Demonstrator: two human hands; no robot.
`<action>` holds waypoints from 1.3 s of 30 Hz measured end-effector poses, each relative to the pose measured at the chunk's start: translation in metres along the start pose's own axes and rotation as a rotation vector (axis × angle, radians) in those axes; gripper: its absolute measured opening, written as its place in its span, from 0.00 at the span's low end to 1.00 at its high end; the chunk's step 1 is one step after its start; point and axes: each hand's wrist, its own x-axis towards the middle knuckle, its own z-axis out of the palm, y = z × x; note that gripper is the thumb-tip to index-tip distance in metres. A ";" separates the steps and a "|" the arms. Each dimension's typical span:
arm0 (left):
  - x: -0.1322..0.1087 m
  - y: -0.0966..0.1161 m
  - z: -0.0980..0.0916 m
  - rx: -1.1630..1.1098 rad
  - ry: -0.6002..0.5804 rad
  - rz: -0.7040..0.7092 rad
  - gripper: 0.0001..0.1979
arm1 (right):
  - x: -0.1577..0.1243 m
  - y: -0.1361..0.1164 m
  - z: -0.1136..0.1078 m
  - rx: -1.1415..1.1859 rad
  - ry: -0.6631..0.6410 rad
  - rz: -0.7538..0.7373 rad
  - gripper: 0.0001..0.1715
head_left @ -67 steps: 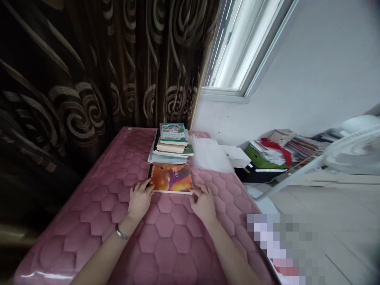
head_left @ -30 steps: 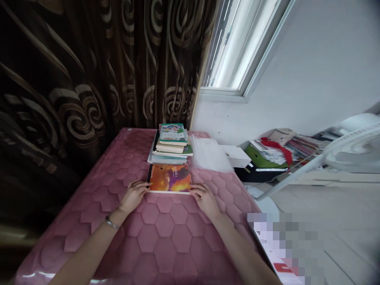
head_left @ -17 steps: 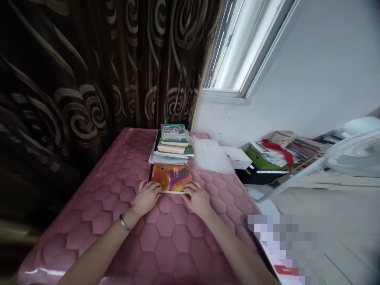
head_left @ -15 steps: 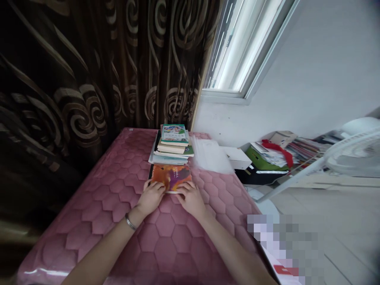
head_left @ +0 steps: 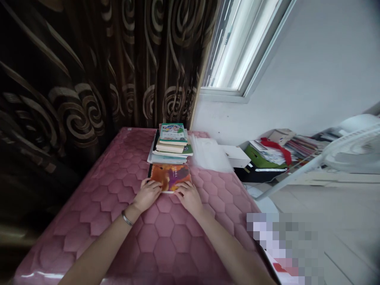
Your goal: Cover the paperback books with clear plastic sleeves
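Orange-covered book [head_left: 170,177] lies flat and closed on the pink quilted surface [head_left: 166,233], its far edge just in front of a stack of books [head_left: 171,144]. Thin paperback by the look of it: soft cover, few pages. Judged light, and likely to flex or droop if lifted by one corner alone. The cover looks glossy, so probably a little slippery under fingertips; the padded quilt beneath should give slightly, which would let fingers slip under an edge.

Left hand [head_left: 146,195] rests at the near left corner, fingers loosely spread and laid on the cover's edge, palm down on the quilt. Right hand [head_left: 188,196] sits at the near right part of the same edge, fingers likewise extended and flat on the cover. Neither hand pinches or lifts the book; both press lightly from above. A bracelet [head_left: 126,218] circles the left wrist.

Best hold, as judged: both near corners or the two long sides, thumbs above and fingers under, to keep it from bending.

Beyond: clear plastic sleeves [head_left: 208,154] lie right of the stack. A dark patterned curtain [head_left: 89,79] hangs behind, a window [head_left: 237,47] to its right. On the floor at right, a white box [head_left: 237,156] and scattered papers.
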 end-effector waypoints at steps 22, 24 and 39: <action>-0.017 -0.003 -0.023 0.130 -0.105 -0.098 0.07 | -0.012 0.048 -0.047 0.133 -0.080 -0.059 0.07; -0.005 0.013 -0.020 0.137 -0.159 -0.051 0.09 | 0.002 0.044 -0.045 0.084 -0.118 -0.049 0.09; 0.040 0.041 0.017 0.359 -0.222 0.298 0.11 | 0.105 0.042 0.005 -0.177 -0.353 0.277 0.19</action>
